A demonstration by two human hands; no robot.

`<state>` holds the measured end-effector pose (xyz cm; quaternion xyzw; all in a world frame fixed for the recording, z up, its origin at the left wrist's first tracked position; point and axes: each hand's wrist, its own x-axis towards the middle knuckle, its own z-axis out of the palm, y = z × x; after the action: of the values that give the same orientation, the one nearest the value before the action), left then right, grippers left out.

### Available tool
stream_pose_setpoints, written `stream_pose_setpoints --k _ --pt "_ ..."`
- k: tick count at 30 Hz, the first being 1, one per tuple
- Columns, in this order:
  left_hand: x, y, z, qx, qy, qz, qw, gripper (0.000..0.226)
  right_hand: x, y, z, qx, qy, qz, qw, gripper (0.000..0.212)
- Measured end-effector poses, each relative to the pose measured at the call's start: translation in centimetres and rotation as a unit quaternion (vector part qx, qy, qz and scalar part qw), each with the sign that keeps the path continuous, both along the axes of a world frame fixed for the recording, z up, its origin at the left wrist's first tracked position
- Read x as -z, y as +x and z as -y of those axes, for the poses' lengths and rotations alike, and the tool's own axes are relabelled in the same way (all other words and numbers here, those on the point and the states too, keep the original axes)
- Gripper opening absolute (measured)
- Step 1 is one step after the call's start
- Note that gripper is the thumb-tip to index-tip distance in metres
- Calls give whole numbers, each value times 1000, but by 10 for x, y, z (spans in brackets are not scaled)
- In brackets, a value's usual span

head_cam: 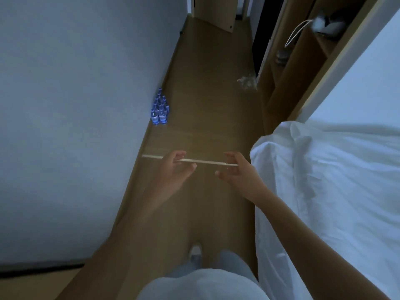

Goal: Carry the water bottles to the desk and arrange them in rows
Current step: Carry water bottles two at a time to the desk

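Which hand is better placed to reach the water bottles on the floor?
Left, probably. The water bottles stand against the left wall ahead, on the left hand's side; the right hand is beside the bed. Both are empty.

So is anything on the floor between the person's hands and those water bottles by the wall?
Nothing visible blocks the way. The water bottles stand against the left wall, with bare wooden floor before them. The white strip is only a floor threshold line. The left hand and right hand are held out open and empty. The bed lies off to the right.
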<state>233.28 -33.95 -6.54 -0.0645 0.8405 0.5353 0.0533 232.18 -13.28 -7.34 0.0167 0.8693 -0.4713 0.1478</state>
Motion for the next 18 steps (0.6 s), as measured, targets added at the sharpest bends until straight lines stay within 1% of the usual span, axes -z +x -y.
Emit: stream_pose_setpoints --k 4,7,11,13,15,18 --pt "-4 -113 -6 -6 -8 -4 1000 39 4 -111 -2 0 2 -3 1000 69" --pt "7 -204 -16 -9 -3 6 1000 37 13 -205 -6 7 1 19 1000 67" --pt "17 -337 -29 -39 12 21 999 48 16 -352 -16 -15 25 28 999 66" --pt "14 -392 -36 -51 18 29 998 45 14 -414 -20 -12 -5 39 999 63" --pt "10 -450 -40 -58 2 24 998 43 11 -477 -22 -6 -43 47 998 61" --pt "6 -526 -37 -86 -2 15 996 41 14 -567 -21 -46 -33 42 997 62"
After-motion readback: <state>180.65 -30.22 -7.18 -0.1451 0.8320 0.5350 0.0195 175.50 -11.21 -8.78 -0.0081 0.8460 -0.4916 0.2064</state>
